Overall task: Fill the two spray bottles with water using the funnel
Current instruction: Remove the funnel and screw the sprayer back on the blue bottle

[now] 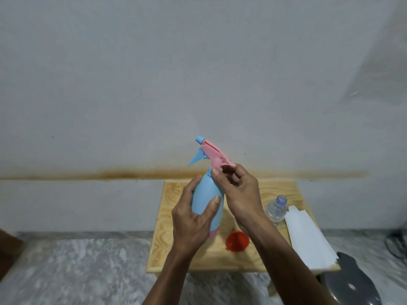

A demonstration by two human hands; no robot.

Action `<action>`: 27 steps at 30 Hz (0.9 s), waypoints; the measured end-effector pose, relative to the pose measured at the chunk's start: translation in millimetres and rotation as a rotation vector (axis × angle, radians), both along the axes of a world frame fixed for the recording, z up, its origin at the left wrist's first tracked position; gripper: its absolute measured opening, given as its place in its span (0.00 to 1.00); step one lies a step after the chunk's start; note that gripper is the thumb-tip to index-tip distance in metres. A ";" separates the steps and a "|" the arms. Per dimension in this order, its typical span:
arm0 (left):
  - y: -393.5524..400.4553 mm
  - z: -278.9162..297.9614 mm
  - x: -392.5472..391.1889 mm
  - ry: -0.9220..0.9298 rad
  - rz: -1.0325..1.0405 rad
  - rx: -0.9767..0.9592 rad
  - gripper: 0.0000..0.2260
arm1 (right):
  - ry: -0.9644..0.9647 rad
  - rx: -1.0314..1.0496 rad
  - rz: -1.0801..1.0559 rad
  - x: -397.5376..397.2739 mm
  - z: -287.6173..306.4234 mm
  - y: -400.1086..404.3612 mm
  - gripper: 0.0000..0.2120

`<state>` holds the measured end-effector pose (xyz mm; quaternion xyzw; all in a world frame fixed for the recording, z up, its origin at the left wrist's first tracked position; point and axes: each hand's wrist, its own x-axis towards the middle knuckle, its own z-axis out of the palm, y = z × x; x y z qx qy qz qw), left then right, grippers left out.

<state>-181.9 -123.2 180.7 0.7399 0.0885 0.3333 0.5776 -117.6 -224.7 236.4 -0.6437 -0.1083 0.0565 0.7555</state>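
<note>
A light blue spray bottle point(206, 194) with a pink spray head point(214, 156) is held tilted above the small wooden table point(174, 258). My left hand point(193, 219) wraps around the bottle's body. My right hand point(239, 190) grips the collar at the base of the pink spray head. A red funnel point(236, 241) lies on the table below my right wrist. A clear plastic water bottle point(275, 209) with no cap stands on the table to the right. Only one spray bottle is in view.
A white folded cloth or paper point(308, 238) lies along the table's right edge. A dark grey round object point(352, 282) sits on the floor at the lower right. The floor is grey marble, and a white wall stands close behind the table.
</note>
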 end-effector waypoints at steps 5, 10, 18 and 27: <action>6.9 3.7 -0.7 -0.005 -0.022 -0.012 0.25 | -0.028 -0.029 -0.020 -3.7 2.9 9.3 0.08; 14.9 4.4 -2.3 -0.024 -0.004 -0.016 0.25 | -0.013 0.001 -0.060 -7.3 1.7 22.9 0.15; 24.7 4.1 -2.2 -0.027 0.018 -0.026 0.24 | 0.074 0.032 -0.047 -12.7 0.5 39.3 0.24; 23.0 12.2 0.2 -0.046 0.029 -0.086 0.21 | 0.159 0.136 -0.021 -13.6 1.5 43.3 0.23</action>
